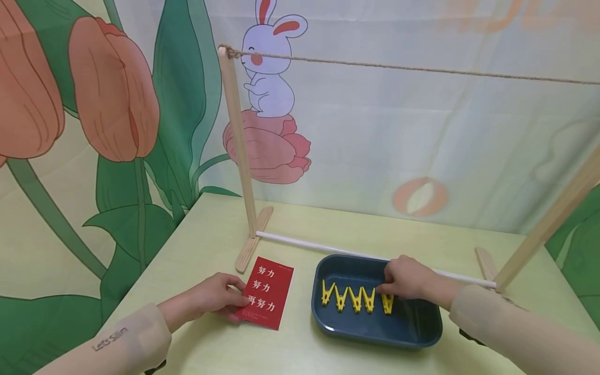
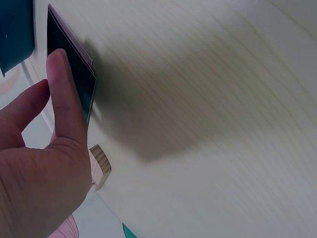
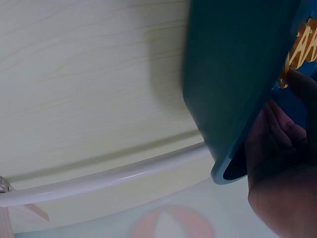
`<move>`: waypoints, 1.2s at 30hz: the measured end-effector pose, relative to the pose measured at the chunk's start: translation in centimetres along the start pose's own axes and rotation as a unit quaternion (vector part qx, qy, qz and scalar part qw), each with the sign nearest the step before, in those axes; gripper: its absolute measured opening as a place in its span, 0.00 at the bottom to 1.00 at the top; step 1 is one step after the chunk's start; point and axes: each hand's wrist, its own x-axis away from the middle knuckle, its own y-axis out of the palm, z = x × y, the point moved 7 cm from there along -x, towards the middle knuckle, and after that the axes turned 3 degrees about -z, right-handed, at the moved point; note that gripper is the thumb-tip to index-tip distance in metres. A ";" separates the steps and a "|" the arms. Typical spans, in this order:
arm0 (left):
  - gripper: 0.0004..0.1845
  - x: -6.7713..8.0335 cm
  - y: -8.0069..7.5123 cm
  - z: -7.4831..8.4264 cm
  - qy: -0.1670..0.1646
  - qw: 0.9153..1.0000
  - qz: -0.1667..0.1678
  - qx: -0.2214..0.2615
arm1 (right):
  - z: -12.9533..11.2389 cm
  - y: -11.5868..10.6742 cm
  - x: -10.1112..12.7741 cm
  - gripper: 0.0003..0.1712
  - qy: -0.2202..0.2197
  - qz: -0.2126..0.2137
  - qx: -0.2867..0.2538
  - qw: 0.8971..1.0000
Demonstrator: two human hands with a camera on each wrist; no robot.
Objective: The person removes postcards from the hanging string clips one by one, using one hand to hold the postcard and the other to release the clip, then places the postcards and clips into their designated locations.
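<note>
My left hand [image 1: 224, 298] grips the left edge of a red card [image 1: 276, 294] printed with white characters. In the left wrist view, the thumb lies along the dark-looking card [image 2: 81, 84], whose edge shows more than one layer. My right hand [image 1: 407, 278] reaches over the far rim into a dark blue tray [image 1: 375, 338]. Its fingertips pinch the upper end of the rightmost yellow clothespin [image 1: 387, 304]; in the right wrist view part of the grip on this clothespin [image 3: 284, 79] is hidden. Several other yellow clothespins [image 1: 354, 300] line up to its left in the tray.
Behind the tray stands a wooden frame, with a left post [image 1: 240, 140], a right post [image 1: 548, 229] and a white bottom rod [image 1: 300, 242]. A twine line [image 1: 375, 65] stretches between the posts. A printed cloth [image 1: 356, 140] hangs behind the table [image 1: 201, 234].
</note>
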 end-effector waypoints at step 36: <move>0.11 1.1 -1.4 0.2 -0.006 0.989 0.102 -0.107 | -0.4 -3.7 4.2 0.18 -0.039 0.033 -0.107 0.993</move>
